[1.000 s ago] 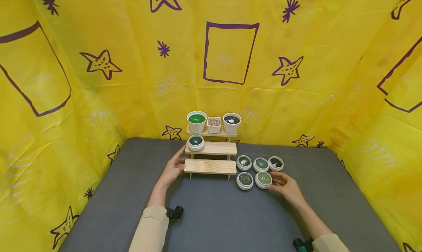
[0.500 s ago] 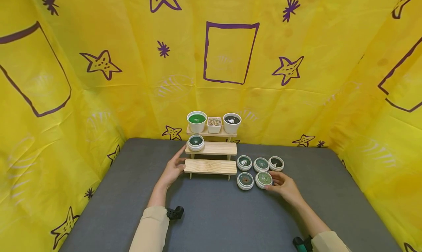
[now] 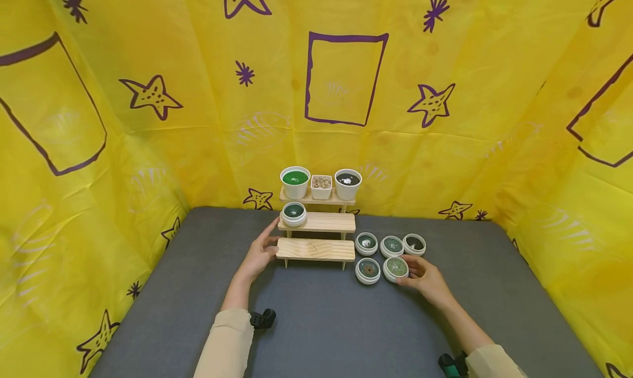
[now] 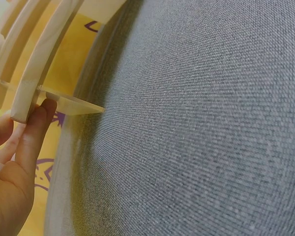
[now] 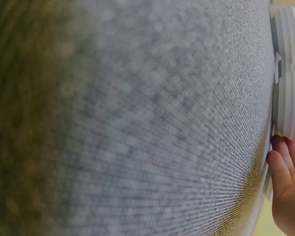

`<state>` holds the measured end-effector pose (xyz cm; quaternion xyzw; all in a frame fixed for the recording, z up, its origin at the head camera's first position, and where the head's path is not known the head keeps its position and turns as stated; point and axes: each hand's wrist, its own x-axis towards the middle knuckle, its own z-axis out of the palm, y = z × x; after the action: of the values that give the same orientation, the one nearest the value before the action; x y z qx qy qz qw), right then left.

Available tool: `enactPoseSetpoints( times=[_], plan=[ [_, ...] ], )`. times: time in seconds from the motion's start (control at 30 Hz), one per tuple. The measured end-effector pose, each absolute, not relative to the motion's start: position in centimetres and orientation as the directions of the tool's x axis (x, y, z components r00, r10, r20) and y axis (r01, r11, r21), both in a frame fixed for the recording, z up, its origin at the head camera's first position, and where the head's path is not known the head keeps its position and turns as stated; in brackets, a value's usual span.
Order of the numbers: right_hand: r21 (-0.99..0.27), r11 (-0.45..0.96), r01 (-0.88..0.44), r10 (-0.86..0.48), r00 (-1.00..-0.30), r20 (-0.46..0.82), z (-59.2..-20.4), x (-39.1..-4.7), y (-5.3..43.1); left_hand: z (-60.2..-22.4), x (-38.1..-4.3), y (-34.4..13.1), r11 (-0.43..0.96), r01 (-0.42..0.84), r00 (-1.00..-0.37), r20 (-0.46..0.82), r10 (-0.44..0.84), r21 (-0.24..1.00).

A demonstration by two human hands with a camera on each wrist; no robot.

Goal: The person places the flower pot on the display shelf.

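Observation:
A three-tier wooden stand (image 3: 316, 250) stands mid-table. My left hand (image 3: 258, 255) grips its left end; in the left wrist view, the thumb lies on one side of the lowest shelf (image 4: 42, 59) and the fingers (image 4: 37, 120) on the other. My right hand (image 3: 429, 282) holds a small round white pot with a speckled light-green top (image 3: 396, 268) by its right side, thumb in front. In the right wrist view, the fingertips (image 5: 280, 164) meet the white ridged side of a pot (image 5: 287, 105). The held pot sits on the table among several similar pots.
Beside the held pot are a brown-centred pot (image 3: 368, 271), a green one (image 3: 366, 244), a grey-green one (image 3: 392, 246) and a dark one (image 3: 414, 244). A dark-green pot (image 3: 294, 213) occupies the middle shelf's left. The top shelf bears white cups (image 3: 295, 183) and a square pebble cup (image 3: 321, 187).
Almost nothing has shifted. My right hand and the light-green pot have slid very slightly to the right since the first frame, while my left hand stays on the stand.

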<state>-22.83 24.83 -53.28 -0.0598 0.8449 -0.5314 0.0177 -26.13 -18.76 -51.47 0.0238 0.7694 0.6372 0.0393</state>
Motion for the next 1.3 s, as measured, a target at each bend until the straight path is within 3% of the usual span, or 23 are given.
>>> enactPoseSetpoints(
  times=[0.3,1.3],
  plan=[
    [-0.884,0.451,-0.124,-0.137,-0.988,0.068,-53.5,-23.1,24.9,-51.4,-26.2,-18.8,0.173,-0.02,-0.995,-0.036,0.092,0.985],
    [-0.882,0.468,-0.061,-0.071,-0.997,0.031,-52.1,-22.9,24.8,-51.2,-25.9,-18.8,0.194,-0.031,-0.995,-0.05,0.091,0.981]
  ],
)
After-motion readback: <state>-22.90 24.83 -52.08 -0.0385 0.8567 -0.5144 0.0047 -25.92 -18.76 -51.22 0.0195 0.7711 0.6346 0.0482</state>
